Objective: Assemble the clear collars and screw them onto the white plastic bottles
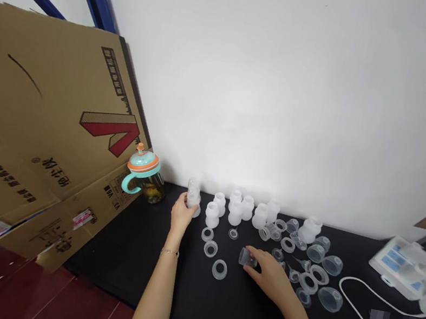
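Note:
My left hand (182, 212) is closed around a small white baby bottle (192, 193) with a clear top, upright at the back edge of the black table. In my right hand (265, 269) is a clear plastic cap (244, 257), gripped between thumb and fingers just above or on the tabletop. Between the hands lie several screw rings, among them a ring (219, 269) at the front and a small nipple (233, 233). Behind them stand several open white bottles (235, 213) in loose rows.
More rings, nipples and clear domed caps (330, 299) are scattered to the right, beside another white bottle (310, 229). A teal-lidded jug (148, 175) stands at the left against a large cardboard sheet (40, 112). On the far right are a clear case (404, 267) and a white cable (356, 281).

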`<action>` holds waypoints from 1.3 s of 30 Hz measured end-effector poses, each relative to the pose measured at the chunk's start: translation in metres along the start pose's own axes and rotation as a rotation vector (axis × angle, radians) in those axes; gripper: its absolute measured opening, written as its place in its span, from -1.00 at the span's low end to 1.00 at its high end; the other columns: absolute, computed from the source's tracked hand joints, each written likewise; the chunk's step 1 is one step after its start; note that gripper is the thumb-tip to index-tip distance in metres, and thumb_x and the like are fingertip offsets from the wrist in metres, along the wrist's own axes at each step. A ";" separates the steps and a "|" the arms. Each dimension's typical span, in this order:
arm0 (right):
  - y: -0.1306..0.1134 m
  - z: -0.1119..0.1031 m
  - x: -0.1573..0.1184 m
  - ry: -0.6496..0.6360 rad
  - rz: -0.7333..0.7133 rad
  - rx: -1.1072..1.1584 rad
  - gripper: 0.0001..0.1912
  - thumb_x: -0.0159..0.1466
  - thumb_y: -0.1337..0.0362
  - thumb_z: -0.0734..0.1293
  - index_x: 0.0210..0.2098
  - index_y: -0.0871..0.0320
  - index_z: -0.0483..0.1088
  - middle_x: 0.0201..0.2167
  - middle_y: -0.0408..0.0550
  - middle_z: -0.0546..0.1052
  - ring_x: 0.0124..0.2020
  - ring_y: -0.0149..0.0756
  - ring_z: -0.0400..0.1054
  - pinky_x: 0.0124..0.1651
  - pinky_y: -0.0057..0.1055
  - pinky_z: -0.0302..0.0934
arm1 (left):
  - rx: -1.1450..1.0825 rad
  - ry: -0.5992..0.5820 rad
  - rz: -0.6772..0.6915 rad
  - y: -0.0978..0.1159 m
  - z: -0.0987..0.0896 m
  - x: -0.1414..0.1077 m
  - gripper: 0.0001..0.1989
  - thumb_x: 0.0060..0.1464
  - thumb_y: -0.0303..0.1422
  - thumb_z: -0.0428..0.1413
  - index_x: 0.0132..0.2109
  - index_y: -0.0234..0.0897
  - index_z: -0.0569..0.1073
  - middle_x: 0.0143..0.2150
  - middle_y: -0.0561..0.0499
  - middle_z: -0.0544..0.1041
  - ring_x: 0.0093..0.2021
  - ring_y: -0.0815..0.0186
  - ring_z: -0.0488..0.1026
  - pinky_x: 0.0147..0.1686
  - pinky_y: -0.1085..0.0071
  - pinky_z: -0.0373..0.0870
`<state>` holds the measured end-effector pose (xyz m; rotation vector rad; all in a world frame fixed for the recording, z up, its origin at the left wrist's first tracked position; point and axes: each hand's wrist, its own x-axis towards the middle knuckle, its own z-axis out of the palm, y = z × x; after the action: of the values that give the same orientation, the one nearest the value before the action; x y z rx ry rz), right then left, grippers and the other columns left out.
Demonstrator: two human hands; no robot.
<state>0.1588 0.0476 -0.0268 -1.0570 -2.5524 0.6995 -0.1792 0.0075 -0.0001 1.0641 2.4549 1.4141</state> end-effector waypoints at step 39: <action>0.009 0.002 0.005 0.384 0.013 -0.373 -0.66 0.32 0.26 0.31 0.08 0.14 0.38 -0.12 0.11 0.56 -0.13 -0.01 0.50 -0.14 -0.19 0.39 | 0.119 0.484 0.845 0.052 0.016 -0.048 -0.52 0.20 -0.23 0.21 0.20 -0.34 0.39 0.19 -0.36 0.45 0.24 -0.06 0.38 0.21 0.00 0.29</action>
<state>0.1597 0.0561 -0.0324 -1.1842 -2.3801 0.0057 -0.1100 0.0049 0.0209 2.1878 2.5123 1.9294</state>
